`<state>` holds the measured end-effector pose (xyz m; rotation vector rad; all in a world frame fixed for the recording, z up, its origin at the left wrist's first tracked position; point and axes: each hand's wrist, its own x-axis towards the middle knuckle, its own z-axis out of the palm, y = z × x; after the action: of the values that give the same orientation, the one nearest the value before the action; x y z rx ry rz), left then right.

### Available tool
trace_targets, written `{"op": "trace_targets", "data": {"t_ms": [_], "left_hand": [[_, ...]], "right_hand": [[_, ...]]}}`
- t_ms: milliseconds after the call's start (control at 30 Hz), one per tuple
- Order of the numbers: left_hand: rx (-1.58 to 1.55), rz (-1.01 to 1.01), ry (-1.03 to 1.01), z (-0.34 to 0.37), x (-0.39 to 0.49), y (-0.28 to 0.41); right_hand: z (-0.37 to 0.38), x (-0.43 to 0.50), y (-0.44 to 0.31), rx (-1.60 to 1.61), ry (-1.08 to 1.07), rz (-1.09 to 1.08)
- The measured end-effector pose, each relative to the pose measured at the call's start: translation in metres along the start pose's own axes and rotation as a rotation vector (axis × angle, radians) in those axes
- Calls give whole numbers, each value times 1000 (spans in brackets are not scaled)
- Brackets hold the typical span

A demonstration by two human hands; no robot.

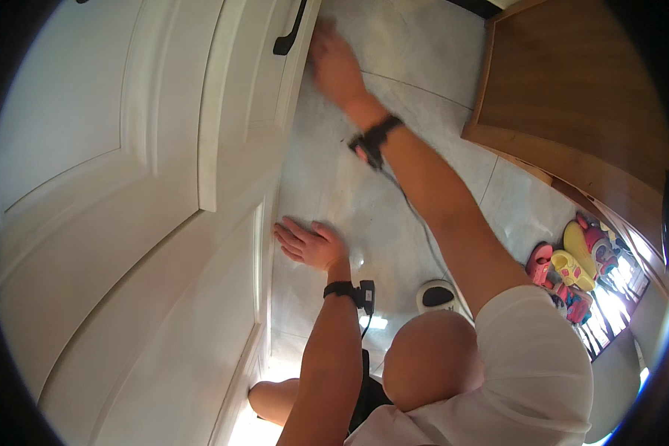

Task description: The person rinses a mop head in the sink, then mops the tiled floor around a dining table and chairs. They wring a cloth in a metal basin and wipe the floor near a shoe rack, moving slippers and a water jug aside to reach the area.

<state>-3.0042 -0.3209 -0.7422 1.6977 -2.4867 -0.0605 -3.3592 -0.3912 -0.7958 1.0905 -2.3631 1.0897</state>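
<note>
My left hand (311, 244) is spread near the foot of the white panelling (265, 245), its fingertips at the lower edge beside the tiled floor. It holds nothing that I can see. Farther up, my right hand (337, 69) reaches to the edge of a white panelled door or drawer front (265, 83), just to the right of its black handle (291, 33). Motion blurs this hand, and its fingertips are partly hidden by the edge. Both wrists wear black straps with small devices; cables run from them.
Grey tiles (334, 178) cover the floor. At right stands brown wooden furniture (568, 72), with a rack of colourful shoes (574, 267) below it. One white shoe (437, 295) shows beyond my bent knee (432, 357). A thin cable (423, 223) hangs beside my right arm.
</note>
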Motion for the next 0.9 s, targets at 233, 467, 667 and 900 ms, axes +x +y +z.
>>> {"op": "trace_targets", "data": {"t_ms": [233,467,667,900], "left_hand": [[-13,31,51,2,1,1],[-79,26,25,8,-3,-8],[-465,62,52,6,-6,-28],[-913,27,-155,-64,-51,-148]], "right_hand": [[-129,-126,-132,885,-795,188],[-104,-3,24,420,-257,247],[-61,-70,-88,253,-158,-287],[-100,-202,-197,853,-884,-134]]}}
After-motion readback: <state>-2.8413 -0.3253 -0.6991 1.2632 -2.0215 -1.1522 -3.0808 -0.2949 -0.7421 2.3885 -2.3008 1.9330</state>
